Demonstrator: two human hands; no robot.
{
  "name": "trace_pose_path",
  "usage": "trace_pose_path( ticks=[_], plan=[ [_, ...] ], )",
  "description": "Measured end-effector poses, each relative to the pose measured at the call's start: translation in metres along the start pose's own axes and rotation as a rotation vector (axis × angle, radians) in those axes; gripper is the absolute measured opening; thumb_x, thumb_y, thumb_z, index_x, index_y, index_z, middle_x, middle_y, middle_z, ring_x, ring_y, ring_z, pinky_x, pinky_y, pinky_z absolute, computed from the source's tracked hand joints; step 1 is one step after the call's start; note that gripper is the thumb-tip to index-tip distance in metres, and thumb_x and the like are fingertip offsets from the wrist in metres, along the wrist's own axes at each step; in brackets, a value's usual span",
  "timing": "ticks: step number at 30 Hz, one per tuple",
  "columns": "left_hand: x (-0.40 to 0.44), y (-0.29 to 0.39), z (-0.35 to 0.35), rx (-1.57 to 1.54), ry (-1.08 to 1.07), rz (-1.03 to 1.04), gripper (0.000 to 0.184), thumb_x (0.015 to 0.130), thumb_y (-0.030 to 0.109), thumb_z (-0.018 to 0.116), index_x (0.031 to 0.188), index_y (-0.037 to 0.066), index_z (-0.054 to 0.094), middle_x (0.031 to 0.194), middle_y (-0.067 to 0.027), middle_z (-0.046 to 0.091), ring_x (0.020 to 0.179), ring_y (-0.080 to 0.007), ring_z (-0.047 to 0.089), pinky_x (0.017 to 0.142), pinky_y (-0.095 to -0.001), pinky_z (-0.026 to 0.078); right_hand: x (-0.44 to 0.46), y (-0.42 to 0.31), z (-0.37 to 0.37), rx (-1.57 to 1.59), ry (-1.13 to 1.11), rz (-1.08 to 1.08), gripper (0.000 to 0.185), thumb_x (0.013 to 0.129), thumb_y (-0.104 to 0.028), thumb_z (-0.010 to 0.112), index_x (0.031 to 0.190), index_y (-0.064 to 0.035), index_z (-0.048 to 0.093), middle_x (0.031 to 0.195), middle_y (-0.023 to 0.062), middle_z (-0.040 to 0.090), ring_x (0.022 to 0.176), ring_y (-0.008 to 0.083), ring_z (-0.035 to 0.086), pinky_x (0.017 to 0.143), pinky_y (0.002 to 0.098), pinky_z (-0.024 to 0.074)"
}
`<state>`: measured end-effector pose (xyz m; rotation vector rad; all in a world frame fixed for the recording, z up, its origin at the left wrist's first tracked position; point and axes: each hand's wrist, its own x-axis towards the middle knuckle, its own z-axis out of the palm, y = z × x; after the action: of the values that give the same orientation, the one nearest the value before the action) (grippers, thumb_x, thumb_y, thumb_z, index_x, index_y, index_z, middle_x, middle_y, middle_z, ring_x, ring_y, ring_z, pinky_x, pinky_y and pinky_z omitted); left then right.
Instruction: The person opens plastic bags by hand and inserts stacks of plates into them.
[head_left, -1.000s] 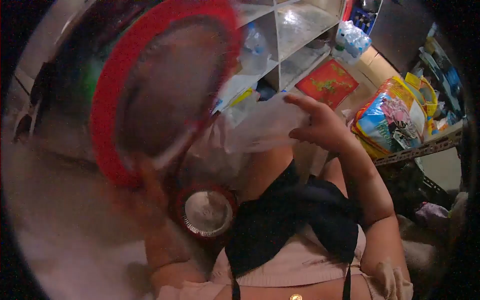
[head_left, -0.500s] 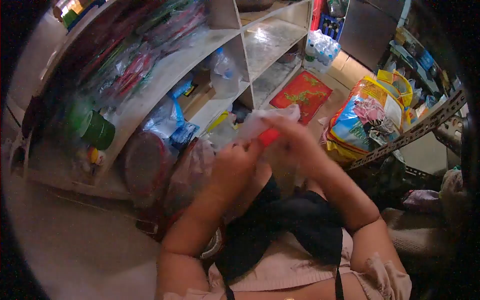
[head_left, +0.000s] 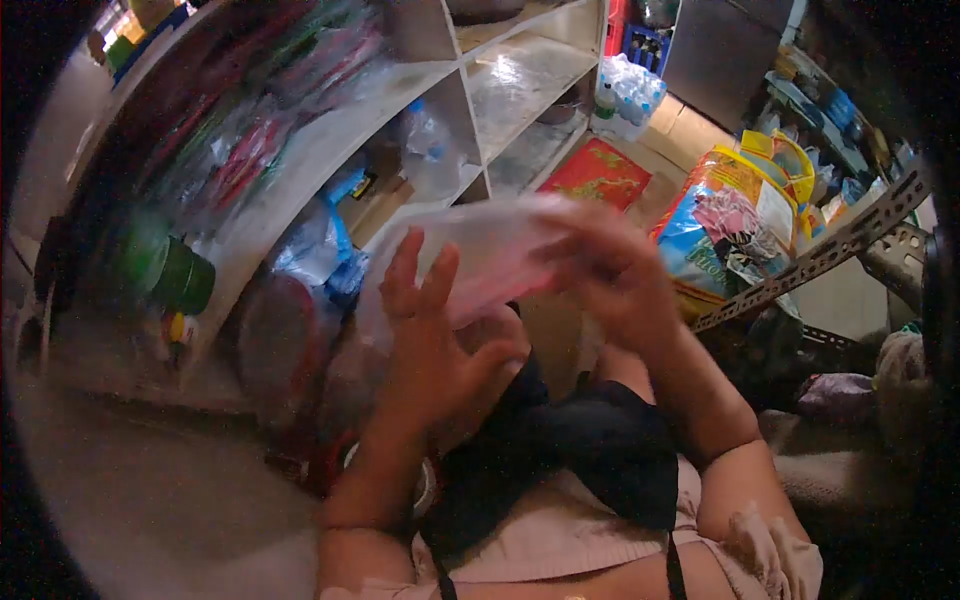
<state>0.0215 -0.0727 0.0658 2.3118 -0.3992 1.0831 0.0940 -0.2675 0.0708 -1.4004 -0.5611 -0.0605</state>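
Note:
A translucent plastic bag [head_left: 455, 260], with something pinkish red showing through it, hangs spread out in front of me. My right hand [head_left: 615, 275] grips the bag's right end; its fingertips are smeared by motion. On the other side, my left hand [head_left: 430, 330] has its fingers spread and its thumb out, in front of the bag's near face. Whether those fingers touch the plastic I cannot tell. What the red thing in the bag is stays blurred.
Shelves [head_left: 465, 120] run along the left, with a green roll [head_left: 188, 278] and plastic packets. A red box [head_left: 600, 175] lies ahead. To the right stand a colourful sack [head_left: 715, 225] and a perforated metal bar [head_left: 830, 245]. Wrapped bottles [head_left: 632, 92] stand further back.
The bunched plastic with the red piece is now spread wide between my hands. My left hand has let go and opened, moving left; my right hand has shifted slightly right.

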Motion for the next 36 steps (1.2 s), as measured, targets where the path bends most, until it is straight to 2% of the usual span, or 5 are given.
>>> trace_pose_path(
  ticks=[6,12,15,28,36],
  plan=[
    [-0.013,-0.019,-0.007,0.032,-0.489,-0.382,0.037,0.075,0.012,0.072,0.112,0.009,0.065,0.126,-0.0160,0.050,0.109,-0.0243,0.056,0.087,-0.0351,0.049,-0.015,-0.047,0.032,0.048,-0.939,-0.242,0.034,0.078,0.002,0.066,0.112,-0.0017,0.064,0.114,0.0138,0.062,0.111,0.0290,0.060,0.090,0.0428,0.0476],
    [-0.014,-0.004,-0.019,-0.490,-0.326,-0.444,0.018,0.073,0.004,0.068,0.091,0.004,0.067,0.091,-0.0098,0.062,0.089,-0.0215,0.061,0.077,-0.0310,0.048,-0.009,0.015,0.003,-0.707,-0.201,-0.357,0.045,0.065,-0.003,0.075,0.109,-0.0022,0.066,0.113,0.0115,0.063,0.108,0.0278,0.060,0.094,0.0437,0.0437],
    [-0.004,-0.009,-0.030,-0.640,-0.428,-0.285,0.017,0.073,0.009,0.071,0.089,0.004,0.067,0.089,-0.0126,0.063,0.086,-0.0255,0.062,0.078,-0.0337,0.048,-0.017,0.048,-0.020,-1.016,-0.512,-0.366,0.045,0.061,-0.014,0.079,0.104,-0.0058,0.066,0.109,0.0117,0.063,0.102,0.0288,0.060,0.089,0.0414,0.0475],
    [-0.099,-0.073,-0.007,-0.562,-0.208,-0.886,0.023,0.079,0.011,0.067,0.101,0.005,0.065,0.100,-0.0096,0.063,0.097,-0.0248,0.059,0.086,-0.0345,0.045,-0.021,0.100,0.033,0.703,-0.021,0.975,0.041,0.092,-0.023,0.060,0.124,-0.0004,0.051,0.111,0.0123,0.064,0.097,0.0236,0.063,0.087,0.0383,0.0516],
    [-0.131,-0.060,-0.028,-0.628,0.229,-1.100,0.031,0.089,0.015,0.059,0.118,0.004,0.060,0.117,-0.0141,0.059,0.112,-0.0277,0.055,0.093,-0.0363,0.044,-0.041,0.132,0.063,0.436,0.029,1.055,0.041,0.095,-0.022,0.055,0.125,0.0056,0.047,0.111,0.0153,0.062,0.097,0.0280,0.063,0.083,0.0433,0.0533]
  ],
)
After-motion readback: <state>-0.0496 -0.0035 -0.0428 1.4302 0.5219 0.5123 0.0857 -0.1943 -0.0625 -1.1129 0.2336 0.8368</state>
